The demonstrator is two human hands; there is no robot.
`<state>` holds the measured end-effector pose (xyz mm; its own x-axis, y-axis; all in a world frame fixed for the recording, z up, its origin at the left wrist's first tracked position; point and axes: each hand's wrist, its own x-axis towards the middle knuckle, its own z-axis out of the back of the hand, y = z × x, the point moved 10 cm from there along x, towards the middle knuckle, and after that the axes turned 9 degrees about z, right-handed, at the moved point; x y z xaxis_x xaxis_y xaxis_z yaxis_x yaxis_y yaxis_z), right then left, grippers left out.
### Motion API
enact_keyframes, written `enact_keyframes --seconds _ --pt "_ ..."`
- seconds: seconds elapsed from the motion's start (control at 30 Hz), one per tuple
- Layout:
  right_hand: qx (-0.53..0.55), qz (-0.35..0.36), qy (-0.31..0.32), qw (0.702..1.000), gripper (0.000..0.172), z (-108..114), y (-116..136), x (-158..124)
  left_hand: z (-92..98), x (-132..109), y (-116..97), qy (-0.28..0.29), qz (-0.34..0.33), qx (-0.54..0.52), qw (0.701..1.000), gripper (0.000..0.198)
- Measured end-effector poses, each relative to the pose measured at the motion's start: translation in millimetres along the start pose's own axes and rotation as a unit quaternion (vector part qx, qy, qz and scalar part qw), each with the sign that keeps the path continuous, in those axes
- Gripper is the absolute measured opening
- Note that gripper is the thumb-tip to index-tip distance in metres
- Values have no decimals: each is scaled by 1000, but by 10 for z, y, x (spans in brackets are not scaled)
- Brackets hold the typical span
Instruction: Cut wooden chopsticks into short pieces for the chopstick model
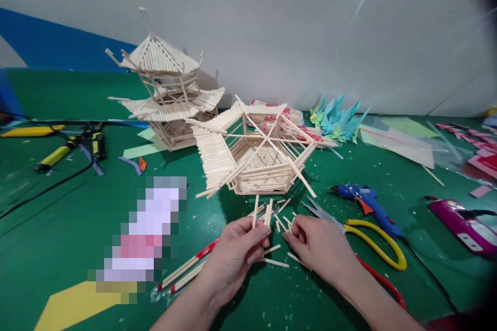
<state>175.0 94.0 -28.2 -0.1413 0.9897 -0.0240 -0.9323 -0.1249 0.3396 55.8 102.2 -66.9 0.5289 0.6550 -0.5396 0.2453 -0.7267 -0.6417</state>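
Several short wooden sticks [268, 210] stand up out of my left hand [244, 240], its thumb and fingers closed on them. To the right, my right hand [312, 240] is down among loose cut sticks [280, 222] on the green table, fingers pinched together; what they hold, if anything, is hidden. Just beyond both hands sits a six-sided stick frame [264, 181], with a slatted roof edge [213, 155] on its left and back sides and bare crossing sticks on top. Scissors [373, 227] with yellow and red handles lie beside my right hand, partly behind the forearm.
A tiered stick pagoda [166, 98] stands at the back left. A blue glue gun [368, 201] and a purple power strip [462, 222] lie right. Yellow-black pliers [73, 147] lie left. Bagged sticks [190, 269] are by my left forearm; folded blue paper [339, 119] sits behind.
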Motion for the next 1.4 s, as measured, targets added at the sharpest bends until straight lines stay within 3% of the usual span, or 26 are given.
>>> enact_keyframes --seconds 0.1,0.17,0.27,0.33,0.47,0.57,0.7,0.77,0.83,0.97,1.03,1.07,1.13,1.23,1.4 --pt "41 -3 -5 999 24 63 24 11 -15 1 0 -1 3 11 1000 19" --pt "154 -3 -12 988 25 96 69 30 -27 -5 -2 -2 1 21 1000 19" --pt "378 -4 -24 925 22 89 168 67 -47 -23 16 -5 6 44 999 20" --pt "460 4 -35 887 18 75 225 91 -69 -33 40 -2 12 74 997 22" --pt "504 30 -50 861 15 53 279 102 -91 -41 48 0 8 119 993 25" --pt "526 -27 -79 847 16 28 132 50 -80 -65 12 -11 0 138 990 29" --pt "607 -107 -127 777 18 6 -55 -62 -61 -189 -151 -46 -38 229 972 32" --pt "640 -108 -133 749 18 13 -52 -80 -93 -298 -339 -88 -118 377 914 32" --pt "655 -105 -137 735 18 28 -39 -82 -178 -398 -441 -127 -193 538 810 29" --pt "670 -114 -142 720 16 16 -31 -80 -255 -447 -248 -169 -237 742 604 25" --pt "671 -118 -143 718 16 -5 -36 -78 -300 -508 -131 -186 -278 780 529 21" --pt "670 -119 -142 719 16 -18 -39 -77 -316 -547 -85 -195 -299 786 506 20" --pt "668 -123 -140 720 17 -45 -46 -73 -330 -611 -7 -201 -325 786 486 18" --pt "662 -133 -133 726 18 -80 -57 -61 -315 -639 55 -196 -333 785 484 18" --pt "639 -127 -127 748 21 -76 -44 -31 -251 -585 46 -177 -310 776 520 16"
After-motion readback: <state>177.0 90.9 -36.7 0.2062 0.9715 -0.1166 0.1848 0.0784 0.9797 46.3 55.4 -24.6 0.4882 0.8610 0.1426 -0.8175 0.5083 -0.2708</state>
